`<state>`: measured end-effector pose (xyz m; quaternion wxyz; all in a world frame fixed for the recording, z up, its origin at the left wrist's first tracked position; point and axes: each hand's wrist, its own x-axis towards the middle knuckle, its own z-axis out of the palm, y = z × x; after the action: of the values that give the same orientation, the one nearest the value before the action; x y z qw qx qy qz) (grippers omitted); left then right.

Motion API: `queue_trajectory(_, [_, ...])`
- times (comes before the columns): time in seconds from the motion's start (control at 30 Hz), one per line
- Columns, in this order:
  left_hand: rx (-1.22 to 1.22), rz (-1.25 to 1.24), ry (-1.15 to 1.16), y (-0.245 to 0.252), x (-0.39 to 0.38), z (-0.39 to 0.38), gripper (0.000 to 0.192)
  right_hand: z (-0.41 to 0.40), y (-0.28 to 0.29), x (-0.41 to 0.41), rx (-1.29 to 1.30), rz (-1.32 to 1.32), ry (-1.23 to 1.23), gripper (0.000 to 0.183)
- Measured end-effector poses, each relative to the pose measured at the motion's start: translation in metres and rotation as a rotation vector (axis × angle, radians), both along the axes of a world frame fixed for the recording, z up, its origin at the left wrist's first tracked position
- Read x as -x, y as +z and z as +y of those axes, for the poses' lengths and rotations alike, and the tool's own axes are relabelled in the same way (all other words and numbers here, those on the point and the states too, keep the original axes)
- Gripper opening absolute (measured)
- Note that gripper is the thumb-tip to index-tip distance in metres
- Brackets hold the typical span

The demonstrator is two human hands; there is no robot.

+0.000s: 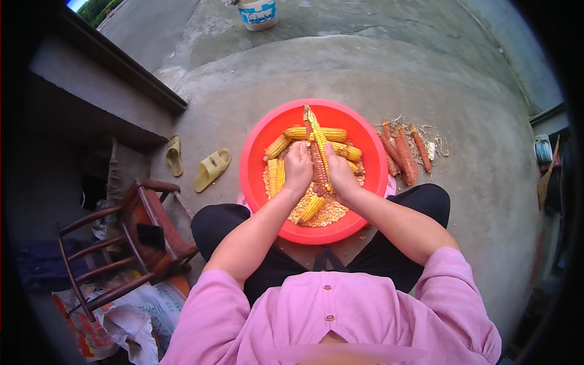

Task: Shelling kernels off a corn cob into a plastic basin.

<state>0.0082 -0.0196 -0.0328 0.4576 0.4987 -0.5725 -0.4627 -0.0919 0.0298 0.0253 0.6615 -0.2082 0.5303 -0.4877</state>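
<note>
Over a red plastic basin (255,200), both my hands are on a partly shelled ear of corn (319,159). Its left side shows bare reddish cob, while rows of yellow kernels run along its right side. My left hand (299,169), fingers curled, presses against the bare side. My right hand (341,177) grips the kernel side, with the thumb laid along it. Whole yellow ears (319,133) lie in the basin around the hands, on a bed of loose kernels (329,213). The fingers under the held ear are mostly hidden.
Several stripped red cobs (405,153) and husk scraps lie on the concrete floor (470,182) right of the basin. Yellow slippers (212,169) are to the left. A wooden chair (150,223) bears a dark phone-like object (151,236); plastic sacks (137,315) lie below. A bucket (258,16) stands ahead.
</note>
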Motion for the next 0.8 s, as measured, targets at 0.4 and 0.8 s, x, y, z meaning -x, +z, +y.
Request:
queue_trajectory(0.4, [-0.768, 0.266, -0.151, 0.067, -0.002, 0.035, 0.069, -0.012, -0.035, 0.009, 0.110, 0.292, -0.100, 0.058])
queue_trajectory(0.8, [0.147, -0.141, -0.122, 0.015, -0.002, 0.053, 0.025, -0.020, -0.002, 0.002, 0.047, 0.199, -0.196, 0.054])
